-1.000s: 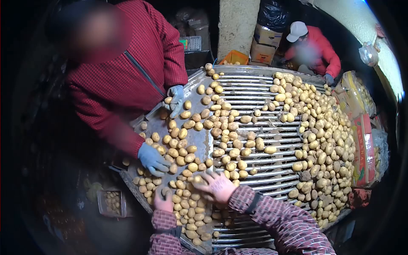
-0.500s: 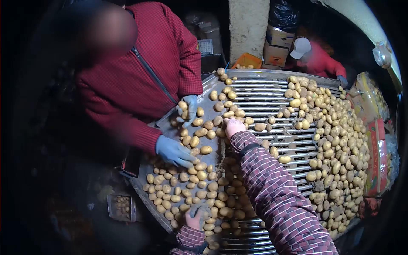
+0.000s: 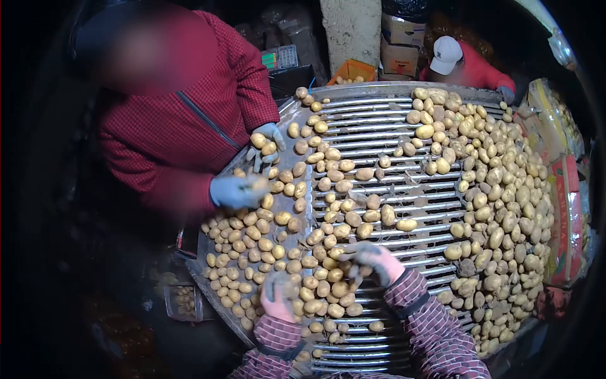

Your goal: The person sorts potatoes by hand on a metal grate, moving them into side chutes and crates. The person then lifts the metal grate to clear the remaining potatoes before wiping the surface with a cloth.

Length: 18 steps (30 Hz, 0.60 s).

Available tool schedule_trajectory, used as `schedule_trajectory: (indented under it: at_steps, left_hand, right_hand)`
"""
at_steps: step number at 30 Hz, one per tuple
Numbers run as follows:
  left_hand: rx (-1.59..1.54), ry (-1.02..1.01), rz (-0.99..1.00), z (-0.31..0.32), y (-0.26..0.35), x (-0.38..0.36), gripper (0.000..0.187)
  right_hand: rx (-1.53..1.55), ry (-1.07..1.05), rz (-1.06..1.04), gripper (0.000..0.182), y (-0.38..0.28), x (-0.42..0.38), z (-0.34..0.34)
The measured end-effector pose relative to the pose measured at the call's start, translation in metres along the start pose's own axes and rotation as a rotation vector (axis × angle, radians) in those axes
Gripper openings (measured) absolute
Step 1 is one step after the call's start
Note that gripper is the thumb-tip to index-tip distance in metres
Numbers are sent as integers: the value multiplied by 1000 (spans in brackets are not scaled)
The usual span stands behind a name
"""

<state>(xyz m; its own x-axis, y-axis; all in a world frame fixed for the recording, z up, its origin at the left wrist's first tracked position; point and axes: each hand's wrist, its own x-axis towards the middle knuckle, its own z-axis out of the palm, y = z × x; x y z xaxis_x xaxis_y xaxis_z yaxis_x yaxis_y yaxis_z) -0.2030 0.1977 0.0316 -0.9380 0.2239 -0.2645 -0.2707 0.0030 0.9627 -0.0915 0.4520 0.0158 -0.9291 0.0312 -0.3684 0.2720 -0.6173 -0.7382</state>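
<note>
Both my hands wear pink gloves with grey fingers. My left hand (image 3: 278,298) is over the potatoes (image 3: 266,244) on the metal sheet, its fingers blurred but apart, with no potato plainly gripped. Nearer the middle, my right hand (image 3: 374,261) reaches over the inner edge of the bar grate (image 3: 404,235). Its fingers curl round a brownish potato (image 3: 357,272), partly hidden and blurred by motion. More potatoes lie close around both hands, on the sheet and on the bars.
Opposite on the left, a co-worker in blue gloves (image 3: 237,191) handles potatoes. Another person in a white cap (image 3: 447,55) is at the far right. A large potato heap (image 3: 502,221) covers the grate's right side, beside a red bag (image 3: 564,221). An orange crate (image 3: 353,68) stands behind.
My right hand has drawn back toward me from the far part of the grate. My left hand has shifted slightly up and left. The co-worker's lower hand has lifted; the view has shifted.
</note>
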Motion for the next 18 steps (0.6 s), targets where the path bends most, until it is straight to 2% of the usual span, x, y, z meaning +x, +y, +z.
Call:
schedule_trajectory:
  at_steps: [1,2,3,5,7,9,11,13,16,17,18]
  left_hand:
    - [52,-110,105,33,22,-9,38]
    - [137,-259,155,53,20,-10,40]
    - [225,-405,202,68,19,-10,41]
    - [394,-461,413,90,32,-18,42]
    - [349,-390,373,92,29,-2,35]
    - [469,-233,197,75,19,30,28]
    - [761,-175,348,54,14,57,23]
    - [840,-163,362,38,4,75,24]
    - [1098,-75,556,34,6,108,27]
    - [1161,-34,656,34,1,124,30]
    - [1199,35,652,35,-3,145,35]
  right_hand:
    - [-47,-32,12,62,-9,-1,20]
    - [89,-160,6,75,-15,0,30]
    - [96,-190,-139,75,1,16,26]
    - [27,-164,-83,76,0,27,10]
    - [294,-170,-67,63,-17,22,0]
    - [458,-147,-225,61,-18,18,-29]
    - [608,-99,-359,65,-14,11,-60]
    - [617,96,-513,69,-9,17,-78]
    - [580,7,-427,65,-11,8,-78]
    - [613,39,-428,64,-10,10,-81]
    - [640,69,-429,64,-12,11,-81]
